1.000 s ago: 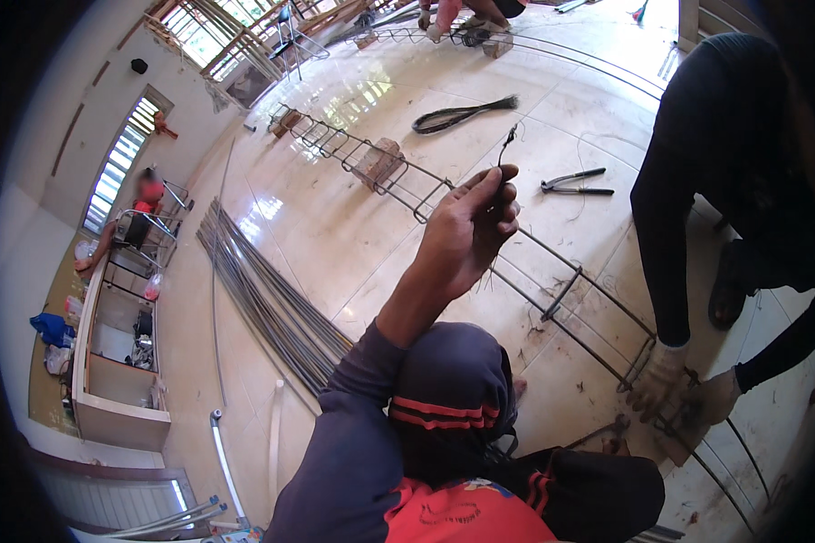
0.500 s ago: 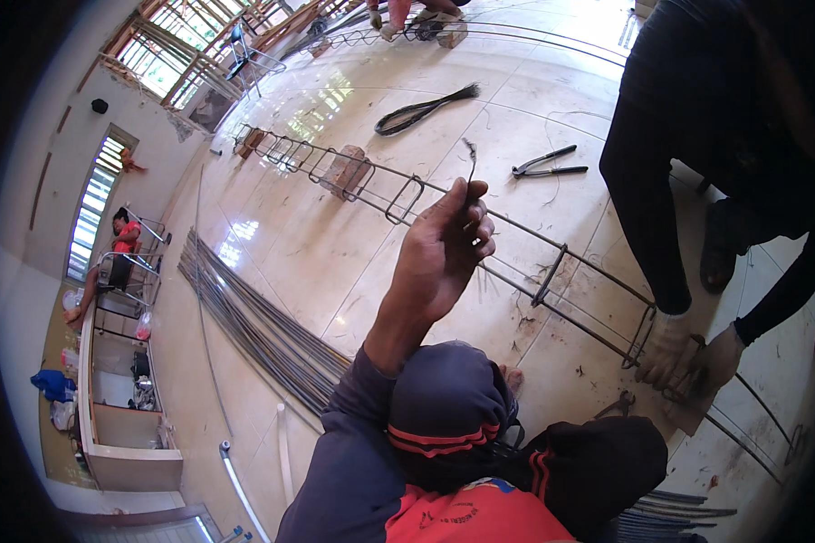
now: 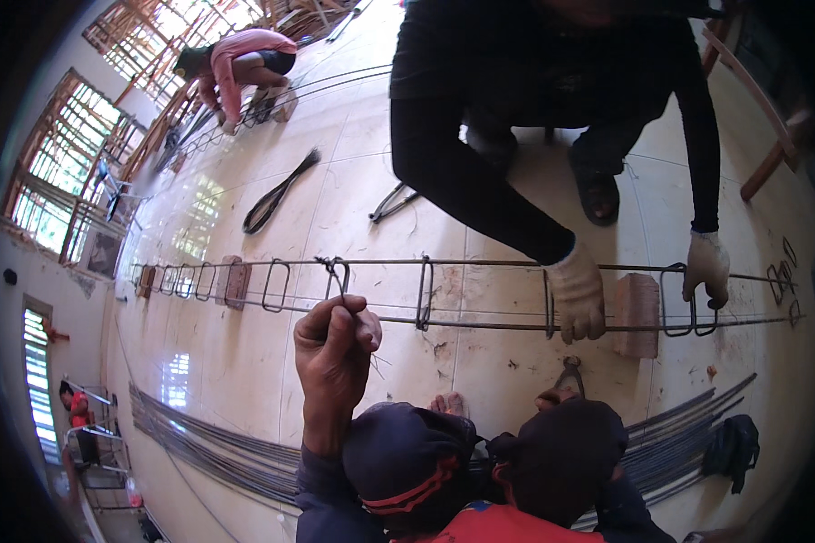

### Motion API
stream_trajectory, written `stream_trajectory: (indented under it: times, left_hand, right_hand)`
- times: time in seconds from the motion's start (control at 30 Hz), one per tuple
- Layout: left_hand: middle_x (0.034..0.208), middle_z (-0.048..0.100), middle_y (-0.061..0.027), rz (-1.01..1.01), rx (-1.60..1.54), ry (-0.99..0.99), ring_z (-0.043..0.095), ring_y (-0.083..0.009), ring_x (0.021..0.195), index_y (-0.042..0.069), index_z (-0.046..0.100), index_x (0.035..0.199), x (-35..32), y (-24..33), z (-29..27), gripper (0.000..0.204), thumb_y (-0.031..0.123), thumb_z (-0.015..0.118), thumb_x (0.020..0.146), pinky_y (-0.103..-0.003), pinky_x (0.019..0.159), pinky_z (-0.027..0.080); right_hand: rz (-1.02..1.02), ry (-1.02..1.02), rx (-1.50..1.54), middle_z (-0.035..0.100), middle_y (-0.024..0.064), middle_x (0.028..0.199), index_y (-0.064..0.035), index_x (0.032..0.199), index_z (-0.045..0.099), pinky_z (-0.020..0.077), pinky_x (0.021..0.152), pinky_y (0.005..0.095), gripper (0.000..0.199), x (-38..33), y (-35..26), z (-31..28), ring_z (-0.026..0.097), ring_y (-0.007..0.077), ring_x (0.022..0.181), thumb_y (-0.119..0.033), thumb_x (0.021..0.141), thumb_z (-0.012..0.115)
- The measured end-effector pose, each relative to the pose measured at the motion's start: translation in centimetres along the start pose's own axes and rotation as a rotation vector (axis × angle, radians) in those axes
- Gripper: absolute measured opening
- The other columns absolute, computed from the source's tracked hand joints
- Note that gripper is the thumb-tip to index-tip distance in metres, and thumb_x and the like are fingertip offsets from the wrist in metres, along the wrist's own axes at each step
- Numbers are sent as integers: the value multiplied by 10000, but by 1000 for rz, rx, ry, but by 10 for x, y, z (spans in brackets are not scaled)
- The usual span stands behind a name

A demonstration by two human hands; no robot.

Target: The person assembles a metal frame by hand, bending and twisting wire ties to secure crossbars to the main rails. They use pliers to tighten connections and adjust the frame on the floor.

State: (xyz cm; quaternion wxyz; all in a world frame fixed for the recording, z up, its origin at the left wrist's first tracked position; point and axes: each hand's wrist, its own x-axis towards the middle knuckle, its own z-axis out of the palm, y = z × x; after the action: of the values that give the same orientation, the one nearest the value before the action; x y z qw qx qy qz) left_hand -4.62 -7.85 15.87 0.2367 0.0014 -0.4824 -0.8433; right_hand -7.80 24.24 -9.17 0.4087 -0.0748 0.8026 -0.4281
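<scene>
My left hand (image 3: 337, 362) is raised in front of the long rebar cage (image 3: 498, 319), thumb and fingers pinched on a short piece of tie wire (image 3: 341, 282). The wire's dark upper end overlaps a square stirrup (image 3: 423, 294) row in view; whether it touches the cage I cannot tell. My right hand (image 3: 551, 397) is mostly hidden behind my knee, its fingers closed by the handles of a pair of pincers (image 3: 570, 373), jaws up. Opposite, a co-worker's gloved hands (image 3: 575, 294) rest at the cage, one over its bars and one at a stirrup farther right.
Bricks (image 3: 637, 317) prop the cage off the tiled floor. Beyond it lie a wire bundle (image 3: 281, 192) and other pincers (image 3: 391, 204). Long steel bars (image 3: 217, 443) lie on my near side. Another person (image 3: 244, 68) crouches at the far left, and someone sits by a chair.
My view has swung right, so the cage now runs level across it. My left hand, still pinching the wire, has come down toward the cage. One co-worker's glove has moved right along it.
</scene>
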Motion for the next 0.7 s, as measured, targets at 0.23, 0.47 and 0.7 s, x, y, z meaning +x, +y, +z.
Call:
stream_trajectory:
  times: [0.23,0.47,0.7]
  left_hand:
    - [656,579,-63,-87,60,-34,488,-152,603,-23,627,983,-6,-1,-5,205,153,560,904,-278,589,377]
    - [621,546,-63,-226,172,24,511,-165,614,-49,609,918,6,-12,9,148,84,548,896,-280,587,396]
    - [553,511,-92,-301,474,-175,466,-168,490,-28,545,751,-5,-12,0,254,187,665,813,-269,450,355]
  right_hand:
    - [-45,-33,-41,664,148,952,-64,1024,641,470,820,359,423,-11,-27,3,636,286,924,-431,817,609]
    - [37,70,-151,665,105,983,-146,1061,635,437,858,421,443,-16,5,8,618,296,967,-508,816,557]
    - [-118,117,-119,670,83,946,-128,1008,645,345,856,512,350,-37,-36,1,628,271,924,-421,862,525]
